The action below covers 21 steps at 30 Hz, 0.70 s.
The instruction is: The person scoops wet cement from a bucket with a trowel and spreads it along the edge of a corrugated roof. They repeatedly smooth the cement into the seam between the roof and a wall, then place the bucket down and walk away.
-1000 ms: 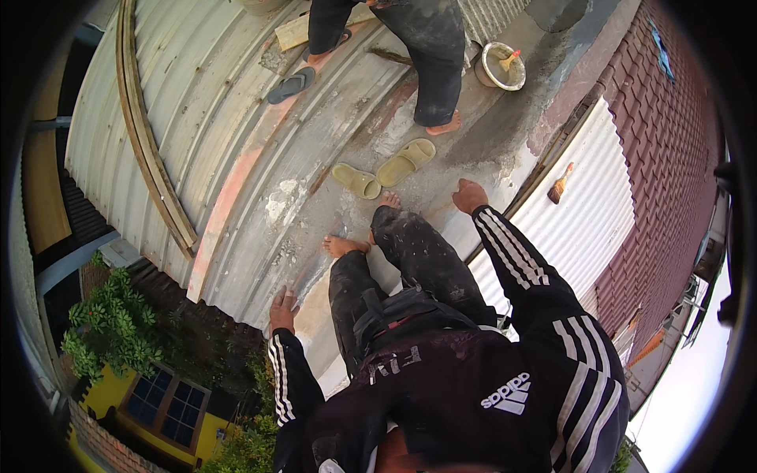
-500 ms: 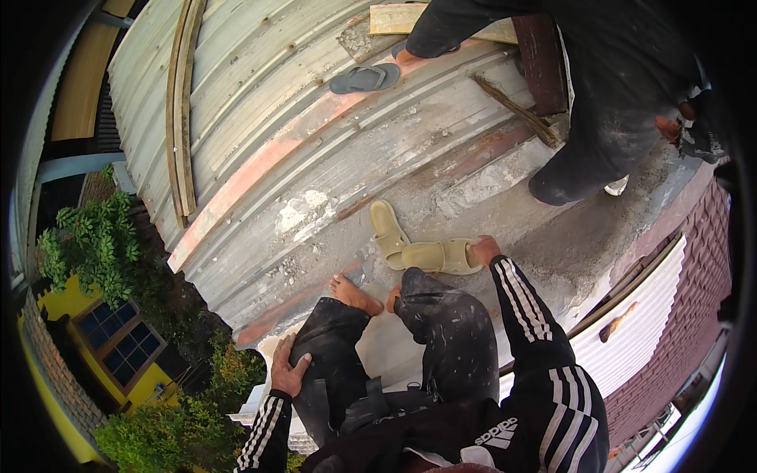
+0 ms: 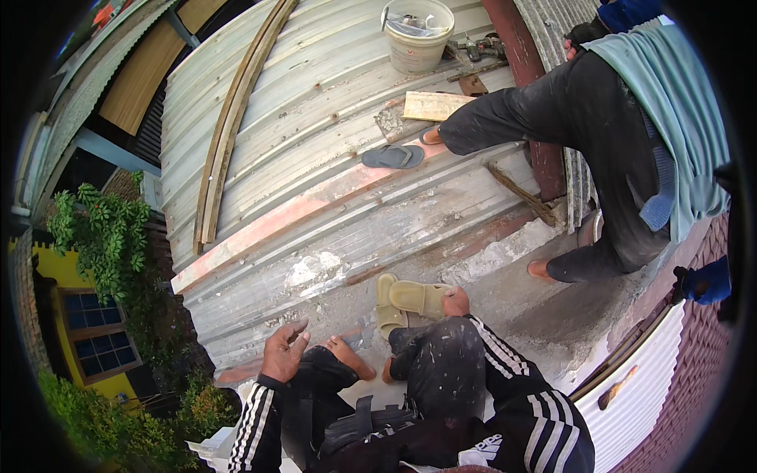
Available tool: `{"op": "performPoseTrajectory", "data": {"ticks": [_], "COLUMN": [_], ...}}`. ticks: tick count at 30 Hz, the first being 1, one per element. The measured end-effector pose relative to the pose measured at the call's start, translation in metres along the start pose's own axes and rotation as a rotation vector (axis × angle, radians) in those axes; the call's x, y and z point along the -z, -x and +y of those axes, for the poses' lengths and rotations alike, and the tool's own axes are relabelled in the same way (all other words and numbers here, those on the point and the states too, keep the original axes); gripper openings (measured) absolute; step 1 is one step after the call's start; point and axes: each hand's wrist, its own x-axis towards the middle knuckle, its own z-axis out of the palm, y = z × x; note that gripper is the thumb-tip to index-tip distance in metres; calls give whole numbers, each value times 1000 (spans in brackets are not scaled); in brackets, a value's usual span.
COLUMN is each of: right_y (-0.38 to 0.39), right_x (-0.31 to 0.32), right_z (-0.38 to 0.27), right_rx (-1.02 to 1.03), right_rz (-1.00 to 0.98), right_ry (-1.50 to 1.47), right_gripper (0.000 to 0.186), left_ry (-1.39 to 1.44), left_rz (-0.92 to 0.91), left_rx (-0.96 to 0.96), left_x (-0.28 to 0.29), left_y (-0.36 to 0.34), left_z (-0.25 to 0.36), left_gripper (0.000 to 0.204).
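Observation:
My right hand [image 3: 455, 302] grips the heel end of a tan slide sandal [image 3: 416, 298], just beyond my right knee. Its mate, another tan sandal [image 3: 386, 306], lies beside it on the concrete ledge, partly overlapped by the held one. Above my left knee, my left hand [image 3: 284, 351] is raised off the leg with its fingers loosely apart and nothing in them. My bare feet [image 3: 352, 357] rest close to the sandals.
A co-worker in dark trousers [image 3: 552, 110] straddles the metal roof [image 3: 331, 71] at right. Near that person are a grey flip-flop [image 3: 393, 156], a white bucket [image 3: 418, 47] and tools [image 3: 477, 49]. Long timbers [image 3: 233, 134] lie at left; beyond the roof edge, trees [image 3: 102, 236] stand lower down.
My left hand has lifted off my left thigh. My right hand has drawn its sandal nearer, alongside the other one. The view has tilted up, bringing the bucket and more of the co-worker into sight.

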Motion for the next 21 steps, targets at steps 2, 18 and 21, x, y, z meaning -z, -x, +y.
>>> {"op": "performPoseTrajectory", "data": {"ticks": [2, 18, 21], "right_y": [1, 242, 322], "right_x": [-9, 223, 252], "right_z": [-14, -169, -196], "right_rx": [-236, 725, 996], "right_rz": [-12, -151, -642], "right_ry": [-221, 123, -8], "right_gripper": [28, 24, 11], "left_ry": [71, -434, -680], "left_rz": [-53, -195, 75], "left_rx": [73, -177, -544], "left_x": [-20, -11, -22], "left_y": [33, 269, 283], "left_z": [26, 99, 93], "left_gripper": [21, 29, 42]}}
